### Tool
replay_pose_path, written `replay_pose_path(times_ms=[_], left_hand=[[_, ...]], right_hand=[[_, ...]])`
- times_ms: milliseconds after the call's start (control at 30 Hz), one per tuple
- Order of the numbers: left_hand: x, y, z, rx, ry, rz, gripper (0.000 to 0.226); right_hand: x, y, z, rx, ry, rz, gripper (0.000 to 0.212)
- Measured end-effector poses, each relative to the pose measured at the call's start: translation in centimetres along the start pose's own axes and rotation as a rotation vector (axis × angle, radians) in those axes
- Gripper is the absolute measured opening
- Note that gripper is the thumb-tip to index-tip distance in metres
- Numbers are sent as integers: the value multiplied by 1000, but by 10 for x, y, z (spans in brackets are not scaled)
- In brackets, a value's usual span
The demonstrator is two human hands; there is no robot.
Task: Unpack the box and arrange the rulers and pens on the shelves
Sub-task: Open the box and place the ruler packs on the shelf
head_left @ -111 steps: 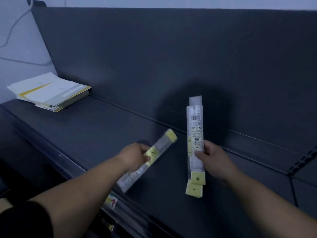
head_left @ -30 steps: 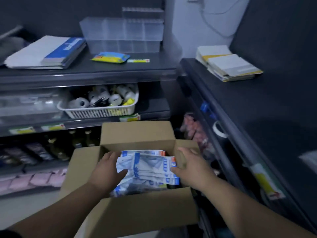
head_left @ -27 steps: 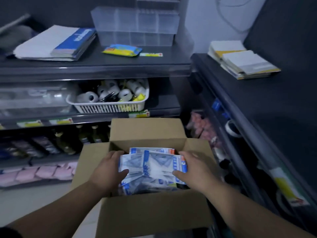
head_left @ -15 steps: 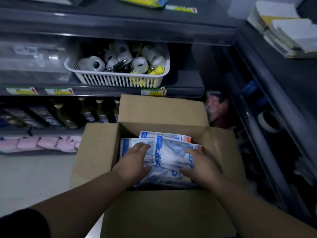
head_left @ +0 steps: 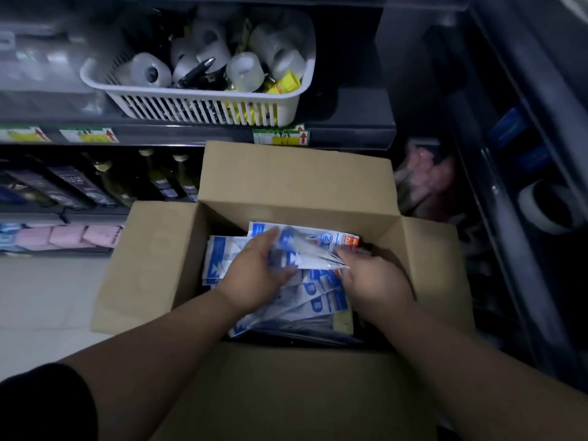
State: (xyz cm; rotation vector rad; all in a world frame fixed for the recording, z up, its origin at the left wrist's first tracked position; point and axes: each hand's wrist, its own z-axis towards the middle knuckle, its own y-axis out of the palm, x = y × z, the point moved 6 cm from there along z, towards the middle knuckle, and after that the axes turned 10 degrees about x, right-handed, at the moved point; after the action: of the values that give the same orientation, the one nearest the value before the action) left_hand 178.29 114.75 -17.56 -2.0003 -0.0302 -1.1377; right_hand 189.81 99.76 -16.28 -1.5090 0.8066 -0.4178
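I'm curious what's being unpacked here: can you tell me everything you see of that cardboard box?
The cardboard box is plain brown and open, its four flaps folded outward, sitting low before the shelves. Blue-and-white packets lie inside. The left hand lies on them; the right hand pinches one.

We have both hands inside the box (head_left: 296,186), which stands open before the shelves. Our left hand (head_left: 254,278) lays its fingers (head_left: 265,245) flat on the packets (head_left: 219,259) stacked in it (several deep, fanned toward us); our right hand (head_left: 374,283) curls its fingers at the right edge of the top ones. Beyond our fingertips rises the far flap, and behind it, a shelf up, sits a basket (head_left: 203,111) holding rolls (head_left: 144,71). Left of our left fingers, bottles (head_left: 159,181) stand on the lower shelf. Well right of our right fingers lies a tape roll (head_left: 549,211).
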Motion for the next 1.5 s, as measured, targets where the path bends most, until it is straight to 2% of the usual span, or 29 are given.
replay_pose_path(times_ms=[100,200,300,367,433,500,567,633,733,800,900,1033,1100,1233,1333,1500], left_hand=[[10,-5,-21,70,-227,-333,75],[26,8,-42,-83,-331,-550,70],[36,6,-48,-67,-395,-830,39],[29,-9,-43,22,-367,-812,20],[17,-25,-38,60,-336,-685,19],[10,-38,-33,43,-270,-481,23],[11,-50,-25,27,-185,-279,27],[11,-63,-18,58,-161,-190,31],[5,-79,-11,153,-166,-147,37],[-1,-87,-11,212,-161,-65,37],[-6,-88,-13,222,-155,-48,35],[-8,-90,-11,209,-131,-47,35],[-9,-91,-10,209,-114,-60,35],[-10,-97,-8,203,-80,-80,36],[-12,-101,-5,205,-68,-88,36],[-10,-104,0,205,-48,-119,36]], right_hand=[[-8,-23,-7,62,23,-14,44],[-31,-36,-15,77,-47,102,46],[-56,-32,-22,11,-171,390,34],[-66,-24,-24,-72,-250,515,34],[-69,-22,-23,-117,-277,533,42],[-62,-28,-15,-35,-232,554,39],[-46,-31,-3,85,-74,598,31],[-30,-24,8,99,108,595,32],[-19,3,12,-69,319,520,56],[-21,21,11,-134,436,614,60],[-30,35,13,-65,501,721,51],[-49,35,19,-70,465,699,43],[-55,33,23,-78,449,620,51],[-63,36,31,-150,485,575,84],[-65,36,31,-204,502,549,92],[-50,24,27,-162,608,707,67]])
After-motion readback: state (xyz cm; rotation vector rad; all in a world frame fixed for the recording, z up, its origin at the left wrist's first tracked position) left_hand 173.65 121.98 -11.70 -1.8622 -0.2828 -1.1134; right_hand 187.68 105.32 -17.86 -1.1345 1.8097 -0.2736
